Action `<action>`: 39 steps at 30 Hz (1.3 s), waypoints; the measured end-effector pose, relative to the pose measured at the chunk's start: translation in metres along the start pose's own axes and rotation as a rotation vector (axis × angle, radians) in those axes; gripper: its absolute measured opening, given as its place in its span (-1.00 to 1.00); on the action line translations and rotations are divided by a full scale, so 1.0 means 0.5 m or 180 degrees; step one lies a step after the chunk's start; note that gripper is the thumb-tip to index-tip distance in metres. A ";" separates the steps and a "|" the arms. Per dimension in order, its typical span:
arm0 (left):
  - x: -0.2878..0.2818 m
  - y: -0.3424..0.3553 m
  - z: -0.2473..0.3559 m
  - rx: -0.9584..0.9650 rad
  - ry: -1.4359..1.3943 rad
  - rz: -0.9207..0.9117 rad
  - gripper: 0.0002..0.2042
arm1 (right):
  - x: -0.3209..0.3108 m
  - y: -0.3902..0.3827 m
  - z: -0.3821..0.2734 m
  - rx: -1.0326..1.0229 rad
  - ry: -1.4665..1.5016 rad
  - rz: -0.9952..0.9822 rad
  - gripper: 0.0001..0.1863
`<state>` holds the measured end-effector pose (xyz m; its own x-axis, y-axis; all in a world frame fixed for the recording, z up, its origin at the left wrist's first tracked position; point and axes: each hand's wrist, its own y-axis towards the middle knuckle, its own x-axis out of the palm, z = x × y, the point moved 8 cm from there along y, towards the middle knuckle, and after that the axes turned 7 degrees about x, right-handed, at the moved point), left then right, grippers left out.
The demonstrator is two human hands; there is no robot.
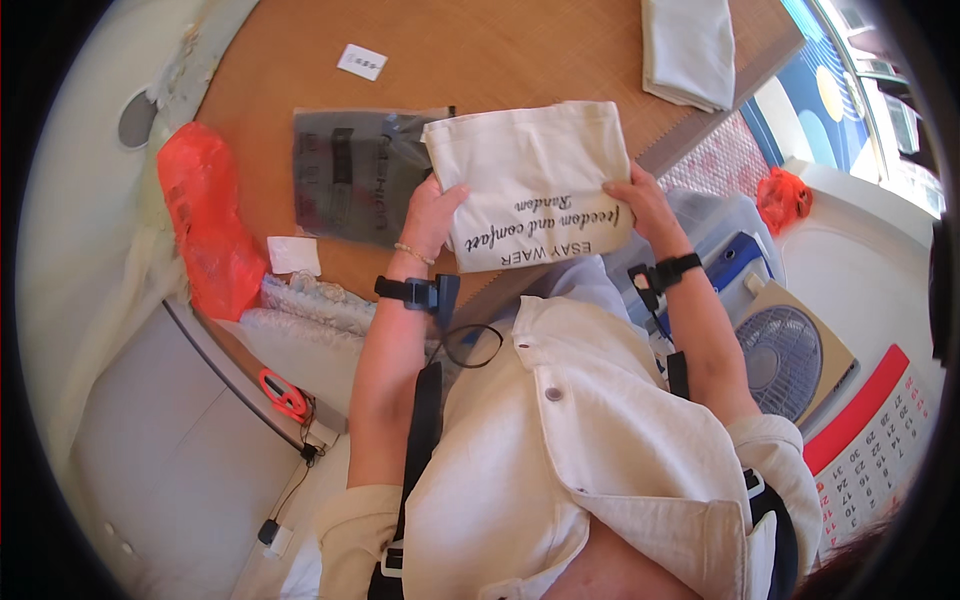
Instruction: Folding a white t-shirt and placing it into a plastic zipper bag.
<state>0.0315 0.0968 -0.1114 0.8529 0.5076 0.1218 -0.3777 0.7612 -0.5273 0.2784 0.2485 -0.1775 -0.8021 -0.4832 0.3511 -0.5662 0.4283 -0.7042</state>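
A folded cream garment (530, 150) with dark lettering is held out in front of my body, over the near edge of the brown table (270, 60). The lettering looks upside down from where I am. My left hand (435, 215) grips its left side with the thumb on top, and my right hand (648, 210) pinches the right side the same way. The fingers underneath are hidden by the cloth. Just left of the garment, a flat dark translucent plastic bag (345, 175) with printing lies on the table, near my left hand.
Another folded whitish cloth (687, 50) rests at the table's far right. A small white card (362, 61) lies farther back. Along the left edge are a red plastic bag (200, 220) and a white paper square (293, 256). Red-handled scissors (283, 397), a fan (782, 362) and a calendar (870, 470) flank me.
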 end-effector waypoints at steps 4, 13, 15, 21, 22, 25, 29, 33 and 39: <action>-0.047 -0.037 0.060 0.0418 0.0291 -0.0151 -0.67 | 0.078 -0.050 0.002 0.0092 0.0346 -0.0413 -0.54; -0.396 -0.064 0.207 0.0232 0.1163 0.0161 -0.64 | 0.443 0.004 0.050 0.0092 0.0671 -0.1392 -0.48; -0.464 -0.055 0.225 0.0135 0.1390 0.0388 -0.65 | 0.499 0.037 0.062 0.0059 0.0606 -0.1395 -0.48; -0.557 0.064 0.151 0.0074 0.1132 0.0594 -0.71 | 0.510 0.153 0.127 -0.0110 0.0371 -0.0835 -0.53; -0.565 0.080 0.133 0.0121 0.1513 0.0627 -0.71 | 0.513 0.152 0.133 -0.0054 0.0337 -0.0844 -0.53; -0.578 0.106 0.084 0.0131 0.1678 0.0723 -0.73 | 0.503 0.145 0.139 0.0244 0.0362 -0.0858 -0.55; -0.576 0.106 0.072 -0.0018 0.1402 0.0537 -0.76 | 0.483 0.159 0.137 0.0323 0.0100 -0.0803 -0.57; -0.613 0.080 0.046 -0.0626 0.1942 0.0155 -0.73 | 0.490 0.154 0.123 0.0246 0.0408 -0.0846 -0.57; -0.604 0.061 0.033 0.0008 0.1236 0.0376 -0.70 | 0.494 0.139 0.109 0.0406 0.0090 -0.0748 -0.58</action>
<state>-0.2436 -0.0265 -0.1503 0.8762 0.4017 -0.2663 -0.4816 0.7079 -0.5166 0.0512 0.1174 -0.1735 -0.6574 -0.5357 0.5299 -0.7104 0.2062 -0.6729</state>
